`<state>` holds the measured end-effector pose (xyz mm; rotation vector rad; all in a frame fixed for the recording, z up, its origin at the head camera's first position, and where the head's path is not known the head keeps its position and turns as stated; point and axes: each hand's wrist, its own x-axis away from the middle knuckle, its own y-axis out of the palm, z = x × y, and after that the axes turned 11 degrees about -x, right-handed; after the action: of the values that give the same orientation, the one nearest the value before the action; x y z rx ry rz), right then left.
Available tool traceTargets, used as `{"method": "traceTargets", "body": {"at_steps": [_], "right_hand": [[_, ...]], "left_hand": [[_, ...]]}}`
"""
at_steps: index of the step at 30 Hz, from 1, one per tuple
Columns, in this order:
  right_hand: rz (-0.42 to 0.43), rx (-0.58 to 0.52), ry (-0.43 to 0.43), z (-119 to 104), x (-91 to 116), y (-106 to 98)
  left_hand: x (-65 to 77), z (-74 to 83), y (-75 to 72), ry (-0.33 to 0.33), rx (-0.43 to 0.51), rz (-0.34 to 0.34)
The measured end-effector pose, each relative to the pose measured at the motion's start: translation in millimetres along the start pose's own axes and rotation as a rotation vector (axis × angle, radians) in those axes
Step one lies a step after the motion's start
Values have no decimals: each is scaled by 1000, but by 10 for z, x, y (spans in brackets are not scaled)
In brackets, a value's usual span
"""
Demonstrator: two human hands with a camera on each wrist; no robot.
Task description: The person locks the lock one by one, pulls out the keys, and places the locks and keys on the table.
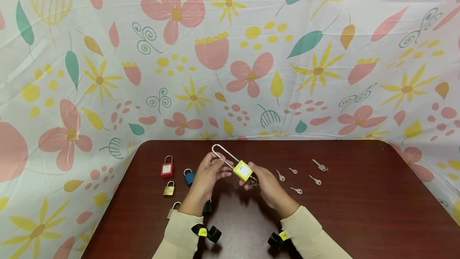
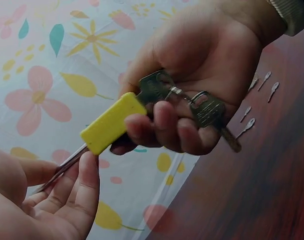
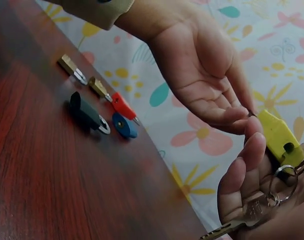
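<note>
Above the table, my right hand (image 1: 267, 185) grips the body of a yellow padlock (image 1: 243, 171) with a white label. My left hand (image 1: 209, 173) pinches the long silver shackle (image 1: 230, 154) between thumb and fingers, close to the body. In the left wrist view, a key (image 2: 154, 86) stands at the bottom end of the padlock, its head by the right thumb. Linked to it, a second key (image 2: 209, 111) lies across the curled right fingers. The right wrist view shows the key ring (image 3: 284, 182) hanging below the keyhole end.
On the left of the brown table (image 1: 359, 219) stand or lie a red padlock (image 1: 167, 169), a blue padlock (image 1: 189, 177), a brass padlock (image 1: 169, 190) and a dark padlock (image 3: 86, 112). Several loose keys (image 1: 296, 190) are spread on the right. A flowered cloth (image 1: 251, 103) hangs behind.
</note>
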<state>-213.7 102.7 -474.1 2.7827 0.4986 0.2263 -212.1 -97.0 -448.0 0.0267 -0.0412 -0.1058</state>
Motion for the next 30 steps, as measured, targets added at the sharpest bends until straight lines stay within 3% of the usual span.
{"method": "traceTargets", "body": {"at_steps": [14,20,25,30], "right_hand": [[-33,-17,-19,25,9,-11],[-43,-10,-24,41,11,-17],[-59,-31,-40,35,14,-15],[-79,-46,-62,23,18,-10]], "left_hand": [[-3,-55,74,-17,-37,44],[-12,-100,108,19,-69,67],[-5,-129,133,26,-167,9],[-8,-160,174,16,-152,-42]]}}
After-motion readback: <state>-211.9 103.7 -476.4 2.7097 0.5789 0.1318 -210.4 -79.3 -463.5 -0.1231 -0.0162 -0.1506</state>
